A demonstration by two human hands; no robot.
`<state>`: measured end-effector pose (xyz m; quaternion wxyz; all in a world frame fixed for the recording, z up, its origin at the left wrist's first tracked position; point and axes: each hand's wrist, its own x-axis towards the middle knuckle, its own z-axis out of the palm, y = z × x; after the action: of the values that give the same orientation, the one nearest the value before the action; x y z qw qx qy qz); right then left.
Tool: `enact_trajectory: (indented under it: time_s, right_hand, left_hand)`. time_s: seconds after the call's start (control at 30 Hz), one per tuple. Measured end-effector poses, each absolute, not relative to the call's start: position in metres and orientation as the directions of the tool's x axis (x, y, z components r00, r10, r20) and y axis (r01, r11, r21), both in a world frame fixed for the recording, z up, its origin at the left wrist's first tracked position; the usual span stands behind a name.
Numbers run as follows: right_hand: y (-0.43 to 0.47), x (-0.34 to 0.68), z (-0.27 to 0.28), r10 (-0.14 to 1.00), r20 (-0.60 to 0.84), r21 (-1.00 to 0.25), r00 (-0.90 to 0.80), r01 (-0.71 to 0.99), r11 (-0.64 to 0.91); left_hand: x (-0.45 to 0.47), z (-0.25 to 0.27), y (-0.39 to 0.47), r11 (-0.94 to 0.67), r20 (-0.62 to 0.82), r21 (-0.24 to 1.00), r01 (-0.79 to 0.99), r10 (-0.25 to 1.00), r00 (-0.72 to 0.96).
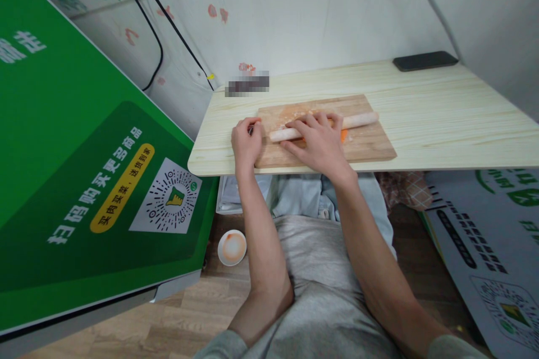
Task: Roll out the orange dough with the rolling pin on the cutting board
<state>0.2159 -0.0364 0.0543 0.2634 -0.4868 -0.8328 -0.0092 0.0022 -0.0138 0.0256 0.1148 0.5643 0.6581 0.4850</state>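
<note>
A pale wooden rolling pin lies slantwise over a wooden cutting board. My right hand rests across the pin's middle, its fingers bent over the far side. Something orange, which looks like dough, peeks out from beneath the pin and that hand; most of it is hidden. White powder and orange smears mark the board's surface. At the board's left end, my left hand is closed around the edge, with its fingertips partly out of sight.
The board sits at the front edge of a light wood-grain table. A black phone lies at the back right, and a blurred dark item at the back left. A green panel stands at left. A white bowl is below.
</note>
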Motion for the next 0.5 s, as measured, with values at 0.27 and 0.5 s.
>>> enact_trajectory:
  time_s: [0.27,0.5]
  right_hand:
    - [-0.0363,0.2154,0.0556,0.81,0.435,-0.218,-0.394,0.826,0.519]
    - [-0.0378,0.2149,0.0583,0.818,0.416,-0.207,-0.398,0.834,0.511]
  left_hand:
    - [-0.0004,0.0247,-0.0122,-0.11,0.392,0.768,0.631,0.86,-0.327]
    - [0.0008,0.0247,-0.0128,-0.122,0.403,0.771,0.625,0.854,-0.33]
